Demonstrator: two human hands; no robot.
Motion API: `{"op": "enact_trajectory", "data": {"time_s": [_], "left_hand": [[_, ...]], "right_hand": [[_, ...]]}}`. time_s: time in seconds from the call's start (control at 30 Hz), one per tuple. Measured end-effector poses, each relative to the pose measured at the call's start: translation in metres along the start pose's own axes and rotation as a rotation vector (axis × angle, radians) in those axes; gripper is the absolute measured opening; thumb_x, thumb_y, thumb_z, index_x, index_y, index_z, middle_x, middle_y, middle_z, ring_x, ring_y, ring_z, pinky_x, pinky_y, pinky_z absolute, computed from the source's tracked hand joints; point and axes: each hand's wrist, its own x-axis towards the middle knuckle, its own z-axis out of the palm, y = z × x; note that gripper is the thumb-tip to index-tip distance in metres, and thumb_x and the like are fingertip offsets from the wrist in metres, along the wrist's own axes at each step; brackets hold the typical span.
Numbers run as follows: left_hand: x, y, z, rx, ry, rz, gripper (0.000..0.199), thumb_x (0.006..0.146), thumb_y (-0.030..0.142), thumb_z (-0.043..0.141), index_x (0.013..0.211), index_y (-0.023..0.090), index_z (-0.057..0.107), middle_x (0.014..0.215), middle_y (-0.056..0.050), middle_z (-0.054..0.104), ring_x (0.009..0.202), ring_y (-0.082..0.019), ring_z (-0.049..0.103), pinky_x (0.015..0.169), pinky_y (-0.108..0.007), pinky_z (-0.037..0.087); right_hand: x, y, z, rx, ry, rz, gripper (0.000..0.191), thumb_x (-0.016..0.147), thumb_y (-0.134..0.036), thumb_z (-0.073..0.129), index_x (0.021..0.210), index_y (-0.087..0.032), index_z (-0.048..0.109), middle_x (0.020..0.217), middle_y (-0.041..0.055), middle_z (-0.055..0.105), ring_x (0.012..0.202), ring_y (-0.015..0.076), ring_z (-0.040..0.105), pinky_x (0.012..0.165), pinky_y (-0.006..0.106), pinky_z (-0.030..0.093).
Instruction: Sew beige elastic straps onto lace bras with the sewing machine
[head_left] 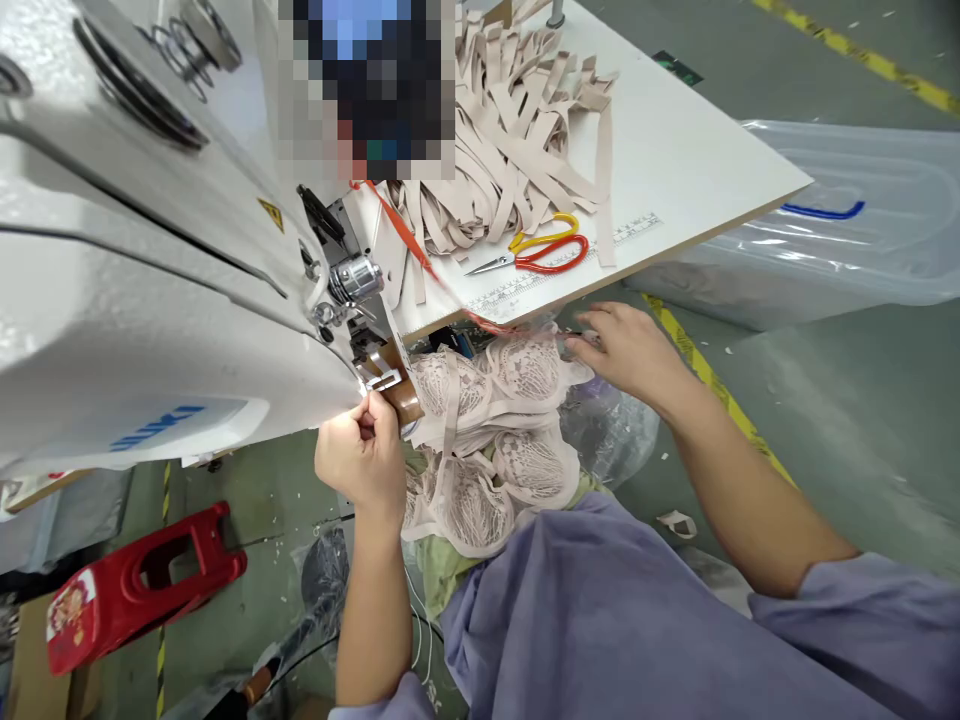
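My left hand (360, 450) is closed in a pinch just below the presser foot (384, 378) of a white sewing machine (187, 330). Whatever lies between its fingertips is too small to make out. Off to the right, my right hand (626, 350) has thumb and fingers bent together around something small and dark. A blurred red strip (405, 240) runs from the machine toward those fingertips. Beige lace bras (525, 370) lie stacked between my hands, partly over my lap. Lower in the pile, more lace cups (480, 505) show.
Scissors (551, 245) with red and yellow handles rest on the white table (697, 130), beside a heap of beige straps (502, 150). A clear plastic bin (855, 220) stands right of the table. On the floor at left is a red stool (142, 590). Part of the view is pixelated.
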Motion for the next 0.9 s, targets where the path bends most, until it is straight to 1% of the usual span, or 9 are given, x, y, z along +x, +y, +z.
{"op": "enact_trajectory", "data": {"time_s": [0.07,0.17,0.27,0.37,0.47,0.67,0.8,0.9], "left_hand": [[0.0,0.0,0.0,0.018,0.0,0.016,0.047,0.087,0.022,0.056,0.05,0.019,0.028,0.048,0.005,0.021,0.047,-0.011,0.026,0.051,-0.031,0.015],[-0.001,-0.001,0.0,0.039,0.0,0.026,0.048,0.088,0.022,0.056,0.05,0.019,0.027,0.048,0.005,0.021,0.047,-0.011,0.025,0.051,-0.031,0.015],[-0.001,-0.001,0.002,0.044,0.009,0.007,0.048,0.087,0.022,0.055,0.05,0.02,0.026,0.047,0.005,0.021,0.046,-0.011,0.026,0.051,-0.031,0.015],[-0.002,0.0,0.004,0.06,0.014,-0.022,0.047,0.087,0.022,0.056,0.05,0.02,0.027,0.048,0.005,0.023,0.048,-0.011,0.028,0.051,-0.03,0.016],[-0.002,0.0,0.005,0.083,0.026,-0.037,0.046,0.086,0.022,0.056,0.049,0.02,0.028,0.048,0.005,0.023,0.049,-0.011,0.028,0.052,-0.03,0.016],[-0.002,0.003,0.003,0.087,0.005,-0.036,0.049,0.088,0.023,0.056,0.049,0.02,0.025,0.049,0.005,0.018,0.047,-0.011,0.021,0.051,-0.032,0.013],[-0.003,0.003,0.004,0.091,0.009,-0.047,0.048,0.087,0.025,0.056,0.048,0.02,0.028,0.048,0.005,0.02,0.048,-0.011,0.024,0.051,-0.032,0.013],[-0.003,0.004,0.005,0.086,0.02,-0.065,0.047,0.087,0.024,0.055,0.048,0.02,0.029,0.047,0.005,0.022,0.048,-0.011,0.024,0.052,-0.032,0.013]], "right_hand": [[-0.005,0.002,0.008,0.031,-0.026,-0.027,0.045,0.089,-0.046,0.047,0.117,-0.016,0.066,0.13,0.0204,0.059,0.124,0.0394,0.054,0.103,0.058,0.044],[-0.012,-0.011,0.013,0.098,-0.049,-0.039,0.045,0.091,-0.049,0.046,0.118,-0.019,0.065,0.131,0.0176,0.059,0.124,0.0376,0.055,0.101,0.056,0.046],[-0.013,-0.023,0.013,0.154,-0.073,-0.042,0.045,0.091,-0.048,0.045,0.118,-0.019,0.065,0.132,0.0177,0.059,0.126,0.0376,0.054,0.102,0.055,0.046],[-0.014,-0.03,0.012,0.197,-0.078,-0.057,0.043,0.093,-0.046,0.045,0.119,-0.018,0.064,0.132,0.0171,0.059,0.126,0.0366,0.053,0.104,0.054,0.045],[-0.015,-0.033,0.011,0.222,-0.075,-0.064,0.04,0.093,-0.043,0.046,0.12,-0.019,0.063,0.133,0.0154,0.059,0.127,0.0348,0.053,0.105,0.053,0.045],[-0.016,-0.041,0.008,0.255,-0.094,-0.058,0.037,0.092,-0.041,0.05,0.118,-0.02,0.064,0.133,0.0144,0.059,0.125,0.0344,0.054,0.103,0.051,0.048],[-0.017,-0.045,0.007,0.278,-0.107,-0.072,0.036,0.092,-0.041,0.048,0.118,-0.021,0.064,0.135,0.0133,0.057,0.126,0.0328,0.054,0.104,0.049,0.047],[-0.018,-0.045,0.008,0.281,-0.112,-0.087,0.036,0.093,-0.042,0.048,0.118,-0.022,0.064,0.135,0.0123,0.057,0.127,0.0326,0.054,0.106,0.05,0.045]]}}
